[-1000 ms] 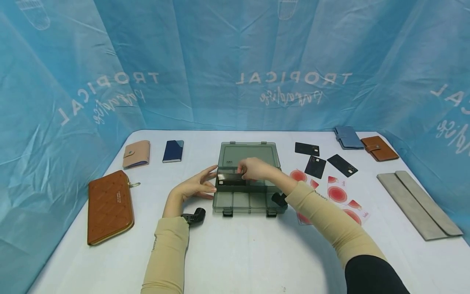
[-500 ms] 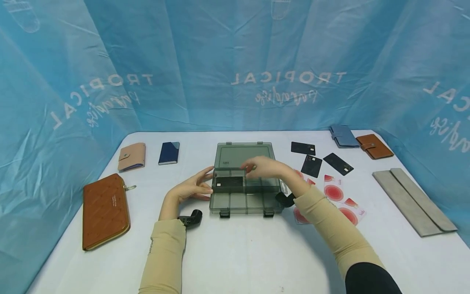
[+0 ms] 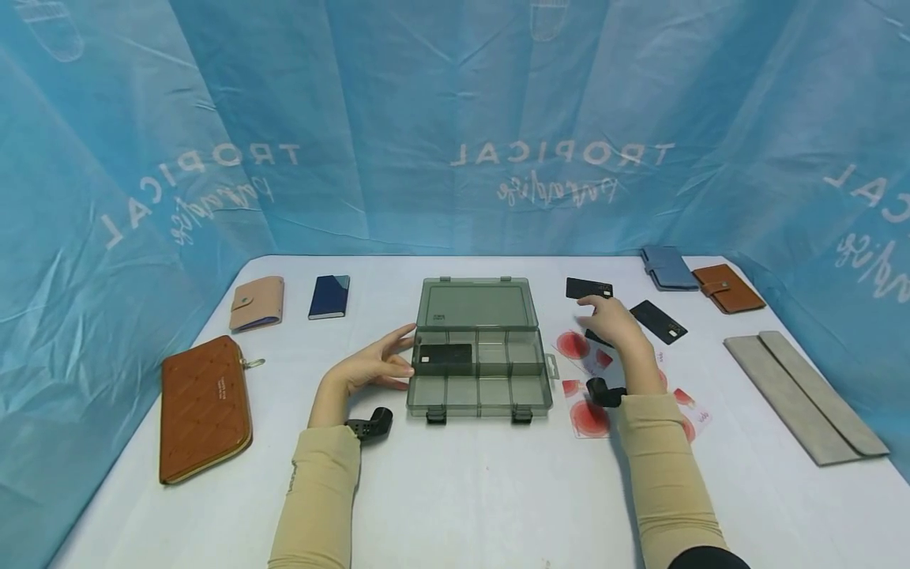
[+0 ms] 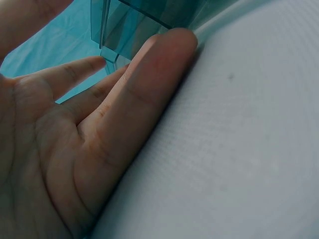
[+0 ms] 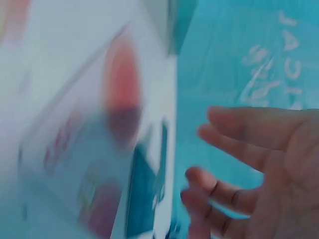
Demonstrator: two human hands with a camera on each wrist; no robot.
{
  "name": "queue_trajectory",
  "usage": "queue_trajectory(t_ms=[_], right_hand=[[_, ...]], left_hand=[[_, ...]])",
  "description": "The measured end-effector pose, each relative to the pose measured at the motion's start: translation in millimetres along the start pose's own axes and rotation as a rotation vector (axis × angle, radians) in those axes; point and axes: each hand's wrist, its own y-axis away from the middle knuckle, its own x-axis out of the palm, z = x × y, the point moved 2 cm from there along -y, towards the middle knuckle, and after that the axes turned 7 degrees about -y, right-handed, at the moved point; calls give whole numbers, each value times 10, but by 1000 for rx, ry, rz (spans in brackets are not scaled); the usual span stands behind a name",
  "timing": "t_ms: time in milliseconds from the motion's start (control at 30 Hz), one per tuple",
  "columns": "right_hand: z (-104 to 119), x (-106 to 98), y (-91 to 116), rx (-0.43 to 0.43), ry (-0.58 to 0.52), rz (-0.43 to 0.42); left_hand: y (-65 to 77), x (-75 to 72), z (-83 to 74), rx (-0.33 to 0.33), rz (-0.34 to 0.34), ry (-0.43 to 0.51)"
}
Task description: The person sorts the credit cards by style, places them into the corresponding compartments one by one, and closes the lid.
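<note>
— Blue sheeting (image 3: 398,190) hung round the back and sides of a white desk (image 3: 483,490), lettering all backwards, lol. So how far along does this look?

— Early to middling, I'd guess. One black card (image 3: 448,358) is in the green plastic box (image 3: 495,393), left end of the back row, lid folded back (could be more underneath, can't tell). Not in yet: three loose black cards to the box's right, one at the far side (image 3: 586,287), one angled (image 3: 659,322), one mostly hidden (image 3: 597,338) by the right hand (image 3: 614,324).

— And the hands?

— Left hand (image 3: 371,367) has its fingers spread against the box's left side. Right hand's fingers are loosely bent, nothing in them; can't tell if it's touching a card.

— Full count?

— One box, four black cards visible. Red-patterned cards (image 3: 591,419): three or four, the right arm covers some. Then one tan wallet (image 3: 257,303), one navy booklet (image 3: 329,296), one big brown zip wallet (image 3: 206,407), one blue wallet (image 3: 670,269), one small brown wallet (image 3: 728,288) and one grey folder (image 3: 803,395). Those six look untouched, being nowhere near either hand.
</note>
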Motion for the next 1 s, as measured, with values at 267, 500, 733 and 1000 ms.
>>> queue_trajectory(t_ms=[267,500,733,1000], right_hand=[[-242,62,0,135,175,43],[-327,4,-36,24,151,-31],[-415,-64,-17,178,200,-86],[-495,-79,-1,249,134,-97]], left_hand=[[21,12,4,-2,2,3],[10,14,-2,-4,-7,6],[4,6,-9,-9,-14,6],[13,23,-34,-17,-21,0]])
